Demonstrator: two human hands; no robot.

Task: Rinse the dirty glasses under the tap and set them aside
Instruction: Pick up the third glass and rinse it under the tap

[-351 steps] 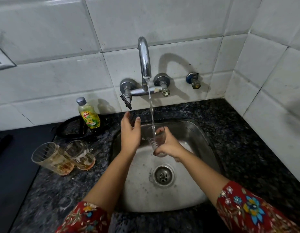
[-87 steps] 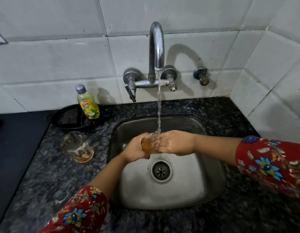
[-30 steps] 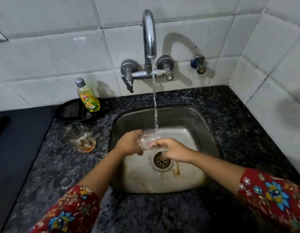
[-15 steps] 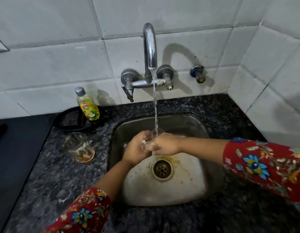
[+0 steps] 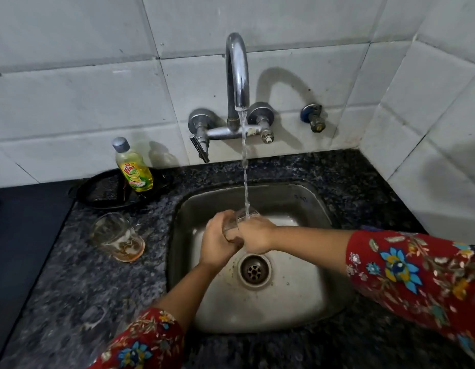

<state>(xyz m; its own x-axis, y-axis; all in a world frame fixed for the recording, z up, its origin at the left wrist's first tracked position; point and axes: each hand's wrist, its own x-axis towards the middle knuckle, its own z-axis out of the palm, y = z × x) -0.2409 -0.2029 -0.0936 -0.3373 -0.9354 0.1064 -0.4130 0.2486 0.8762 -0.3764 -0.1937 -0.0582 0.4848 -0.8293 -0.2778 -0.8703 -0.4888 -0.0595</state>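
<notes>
A clear glass [image 5: 235, 225] stands upright over the steel sink [image 5: 292, 201], and the stream from the chrome tap [image 5: 237, 75] runs into its mouth. My left hand [image 5: 216, 242] wraps round its left side. My right hand [image 5: 255, 234] grips it from the right, covering most of the body. A second glass [image 5: 115, 237] with brown liquid at its bottom stands on the counter left of the sink.
A yellow dish-soap bottle [image 5: 134, 169] stands on a black tray [image 5: 103, 191] behind the dirty glass. The drain [image 5: 254, 270] sits just below my hands. Tiled walls close in at the back and right. Dark granite counter [image 5: 364, 182] surrounds the sink.
The glass, tipped sideways a second ago, is upright under the stream again. Brown water drained from the sink floor. One of the two dirty glasses on the counter is gone from there.
</notes>
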